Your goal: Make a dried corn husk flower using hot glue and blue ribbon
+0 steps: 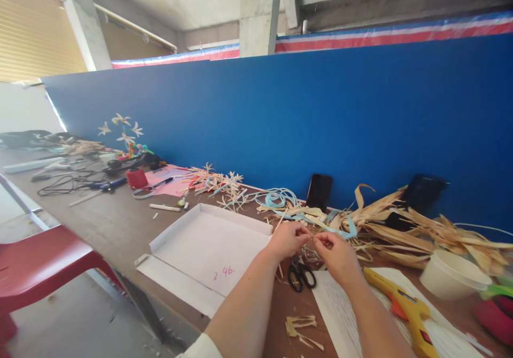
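Note:
My left hand (290, 239) and my right hand (335, 252) meet fingertip to fingertip above the table, both pinched. Whatever is between the fingers is too small to make out. Black-handled scissors (301, 275) lie just below them. To the left is a white shallow box lid (212, 246) with pink writing on it. Dried husk strips (385, 219) and a light blue ribbon (280, 197) spread behind the hands. A few pale husk scraps (300, 326) rest near the front.
On the right, a yellow glue gun (404, 307) lies on printed paper (385, 283) beside a white cup (455, 275). A phone (319, 191) leans against the blue partition (360, 117). Husk flowers (230, 184) and pink paper (168, 181) are farther left. A red chair (44, 264) stands at the table's left.

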Motion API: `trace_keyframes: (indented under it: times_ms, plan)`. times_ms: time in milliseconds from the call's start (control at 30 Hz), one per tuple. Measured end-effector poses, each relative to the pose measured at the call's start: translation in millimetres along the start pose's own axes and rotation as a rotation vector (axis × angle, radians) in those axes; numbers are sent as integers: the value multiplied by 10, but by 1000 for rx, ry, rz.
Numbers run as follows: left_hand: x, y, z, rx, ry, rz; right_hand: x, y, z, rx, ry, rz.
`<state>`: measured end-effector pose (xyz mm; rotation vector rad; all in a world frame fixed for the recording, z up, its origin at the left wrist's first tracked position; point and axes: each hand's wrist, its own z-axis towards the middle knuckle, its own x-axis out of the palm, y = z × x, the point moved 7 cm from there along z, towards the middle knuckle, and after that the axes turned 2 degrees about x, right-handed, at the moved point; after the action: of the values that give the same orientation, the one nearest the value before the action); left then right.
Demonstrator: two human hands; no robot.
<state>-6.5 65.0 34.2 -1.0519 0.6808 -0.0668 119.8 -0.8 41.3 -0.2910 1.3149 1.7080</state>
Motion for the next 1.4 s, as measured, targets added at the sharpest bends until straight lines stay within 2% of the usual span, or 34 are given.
trace_keyframes:
  times_ms: [133, 233, 433, 533, 700, 833, 967, 1067, 1167, 1233, 1400]
  plan:
    - [-8, -145, -34, 77, 31, 253, 85, -177, 27, 157, 75, 153]
    - [-2, -196, -41, 123, 33, 354, 123, -220, 3, 252, 111, 371]
    - [-33, -299, -70, 266, -72, 351, 262, -98, -155, 520, 311, 911]
    - [-47, -322, -85, 276, -94, 319, 273, -45, -200, 578, 377, 1046]
    - [-114, -292, -86, 203, -161, 306, 255, -47, -206, 542, 443, 994]
    - [-160, -262, -84, 166, -212, 305, 195, -121, -168, 545, 311, 941]
    - [-163, -253, -87, 154, -228, 319, 87, -112, -99, 430, 155, 828]
    - [-152, -241, -89, 146, -230, 325, 47, -86, -57, 338, 120, 656]
    - [-133, -239, -85, 167, -222, 319, 64, -116, -35, 312, 116, 557]
    - [-126, -244, -81, 189, -223, 325, 91, -147, -38, 326, 111, 585]
    - [-119, -244, -73, 208, -226, 335, 165, -112, -87, 428, 126, 879]
